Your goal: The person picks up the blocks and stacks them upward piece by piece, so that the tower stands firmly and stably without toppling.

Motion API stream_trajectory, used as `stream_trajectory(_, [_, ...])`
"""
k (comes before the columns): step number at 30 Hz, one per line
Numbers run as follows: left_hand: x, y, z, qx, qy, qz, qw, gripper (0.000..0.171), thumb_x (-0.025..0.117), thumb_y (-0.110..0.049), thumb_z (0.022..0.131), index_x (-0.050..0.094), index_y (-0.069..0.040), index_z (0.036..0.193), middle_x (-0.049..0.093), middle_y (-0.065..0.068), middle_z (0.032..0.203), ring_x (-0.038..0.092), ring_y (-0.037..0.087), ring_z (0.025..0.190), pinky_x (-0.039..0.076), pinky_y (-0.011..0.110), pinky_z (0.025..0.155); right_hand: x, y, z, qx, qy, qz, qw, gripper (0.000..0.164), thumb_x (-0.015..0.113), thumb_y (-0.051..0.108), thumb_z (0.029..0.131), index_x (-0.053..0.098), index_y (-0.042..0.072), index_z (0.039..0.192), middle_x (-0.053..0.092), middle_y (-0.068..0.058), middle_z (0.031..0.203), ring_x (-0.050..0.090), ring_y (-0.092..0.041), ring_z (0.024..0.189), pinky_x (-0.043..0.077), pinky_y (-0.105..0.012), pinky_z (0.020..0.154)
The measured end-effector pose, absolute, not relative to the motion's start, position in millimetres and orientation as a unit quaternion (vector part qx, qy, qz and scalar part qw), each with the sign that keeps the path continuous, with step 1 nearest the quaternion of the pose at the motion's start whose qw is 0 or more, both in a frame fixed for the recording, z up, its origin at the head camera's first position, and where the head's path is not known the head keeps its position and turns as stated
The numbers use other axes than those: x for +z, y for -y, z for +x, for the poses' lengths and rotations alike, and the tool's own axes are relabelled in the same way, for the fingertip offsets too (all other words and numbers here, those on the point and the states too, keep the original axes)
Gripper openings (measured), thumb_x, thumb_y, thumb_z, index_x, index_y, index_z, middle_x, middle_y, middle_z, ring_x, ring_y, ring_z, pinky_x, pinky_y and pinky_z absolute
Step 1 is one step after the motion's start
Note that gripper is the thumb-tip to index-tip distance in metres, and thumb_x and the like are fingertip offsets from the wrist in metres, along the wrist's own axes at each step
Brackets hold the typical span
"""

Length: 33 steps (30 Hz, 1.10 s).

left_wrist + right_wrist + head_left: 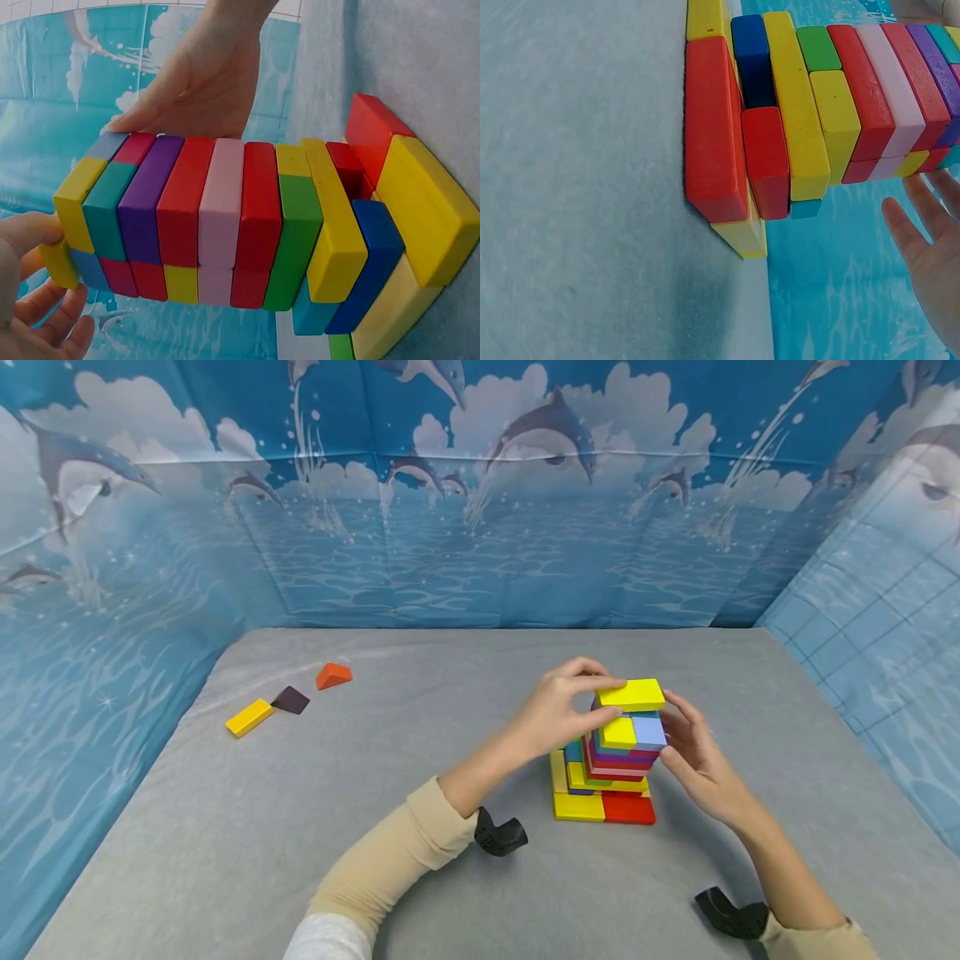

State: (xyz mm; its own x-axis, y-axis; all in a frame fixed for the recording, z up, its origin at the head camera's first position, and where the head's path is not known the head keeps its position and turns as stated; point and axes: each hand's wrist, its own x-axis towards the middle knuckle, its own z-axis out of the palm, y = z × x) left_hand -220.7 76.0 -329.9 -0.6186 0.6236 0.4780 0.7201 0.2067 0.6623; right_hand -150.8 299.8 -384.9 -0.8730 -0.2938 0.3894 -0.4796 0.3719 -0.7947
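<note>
A tower of coloured blocks (621,763) stands on a wide base of yellow and red blocks. My left hand (557,706) pinches a yellow block (637,694) at the very top between thumb and fingers. In the left wrist view, that same yellow block (58,264) shows at the tower's far left, held by the fingers. My right hand (703,766) is on the tower's right side, its fingers only loosely bent around the upper layers. In the left wrist view, the right hand (206,82) has its fingertips at a light blue block near the top.
On the left part of the grey cloth lie a yellow block (250,717), a dark purple piece (291,700) and an orange wedge (333,675). A blue dolphin-print curtain (480,568) closes off the back and sides. Black wrist mounts (500,832) are on both forearms.
</note>
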Motion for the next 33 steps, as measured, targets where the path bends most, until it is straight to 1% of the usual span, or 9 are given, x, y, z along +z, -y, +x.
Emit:
stream_trajectory(3, [-329, -78, -221, -0.439, 0.788, -0.429, 0.040, 0.034, 0.066, -0.016, 0.085, 0.062, -0.005, 0.117, 0.053, 0.007, 0.113, 0.049, 0.014, 0.097, 0.040, 0.010, 0.078, -384, -299, -151, 0.512, 0.820, 0.235, 0.099, 0.073, 0.044, -0.013, 0.086, 0.009, 0.009, 0.146, 0.029, 0.011, 0.138, 0.034, -0.002, 0.121, 0.036, -0.009, 0.089])
stream_trajectory(7, [-329, -79, -221, -0.426, 0.801, -0.420, 0.030, 0.034, 0.065, -0.018, 0.085, 0.063, -0.008, 0.118, 0.053, 0.004, 0.113, 0.049, 0.011, 0.098, 0.039, 0.008, 0.078, -383, -298, -151, 0.512, 0.821, 0.233, 0.101, 0.074, 0.045, -0.013, 0.086, 0.008, 0.010, 0.146, 0.029, 0.011, 0.138, 0.034, -0.003, 0.121, 0.035, -0.009, 0.090])
stream_trajectory(13, [-328, -79, -221, -0.445, 0.795, -0.413, 0.018, 0.034, 0.065, -0.016, 0.085, 0.062, -0.006, 0.118, 0.053, 0.006, 0.114, 0.049, 0.013, 0.097, 0.040, 0.010, 0.076, -383, -298, -151, 0.509, 0.822, 0.237, 0.099, 0.073, 0.044, -0.013, 0.086, 0.009, 0.010, 0.146, 0.027, 0.011, 0.139, 0.033, -0.002, 0.121, 0.036, -0.009, 0.089])
stream_trajectory(20, [-330, -76, -222, -0.473, 0.780, -0.409, 0.011, 0.036, 0.067, -0.018, 0.084, 0.062, -0.008, 0.118, 0.052, 0.004, 0.114, 0.048, 0.011, 0.098, 0.041, 0.011, 0.077, -383, -299, -151, 0.498, 0.824, 0.252, 0.100, 0.072, 0.044, -0.014, 0.085, 0.012, 0.008, 0.146, 0.025, 0.008, 0.144, 0.031, -0.001, 0.124, 0.034, -0.009, 0.090])
stream_trajectory(23, [-333, -69, -226, -0.510, 0.754, -0.414, 0.021, 0.039, 0.069, -0.016, 0.082, 0.061, -0.007, 0.118, 0.052, 0.004, 0.115, 0.048, 0.013, 0.101, 0.041, 0.015, 0.083, -383, -299, -151, 0.494, 0.826, 0.254, 0.096, 0.072, 0.044, -0.013, 0.086, 0.011, 0.008, 0.146, 0.025, 0.009, 0.144, 0.031, -0.001, 0.124, 0.034, -0.008, 0.090])
stream_trajectory(26, [-338, -52, -232, -0.532, 0.743, -0.404, 0.045, 0.039, 0.070, -0.014, 0.080, 0.061, -0.008, 0.118, 0.053, 0.005, 0.115, 0.049, 0.015, 0.104, 0.040, 0.021, 0.090, -383, -300, -151, 0.492, 0.829, 0.251, 0.090, 0.071, 0.044, -0.011, 0.087, 0.010, 0.010, 0.147, 0.025, 0.010, 0.143, 0.031, -0.001, 0.123, 0.035, -0.009, 0.090])
stream_trajectory(29, [-345, -24, -242, -0.541, 0.747, -0.380, 0.072, 0.039, 0.070, -0.012, 0.080, 0.061, -0.007, 0.118, 0.053, 0.006, 0.116, 0.050, 0.018, 0.106, 0.040, 0.029, 0.094, -383, -301, -151, 0.489, 0.832, 0.247, 0.085, 0.071, 0.044, -0.009, 0.089, 0.009, 0.011, 0.147, 0.025, 0.010, 0.143, 0.030, 0.000, 0.123, 0.036, -0.010, 0.089])
stream_trajectory(33, [-358, 28, -260, -0.537, 0.767, -0.329, 0.123, 0.041, 0.070, -0.009, 0.079, 0.060, -0.001, 0.118, 0.053, 0.012, 0.117, 0.050, 0.026, 0.107, 0.039, 0.041, 0.094, -383, -301, -152, 0.487, 0.836, 0.241, 0.084, 0.071, 0.045, -0.007, 0.089, 0.008, 0.012, 0.147, 0.025, 0.010, 0.142, 0.030, 0.000, 0.122, 0.037, -0.010, 0.088])
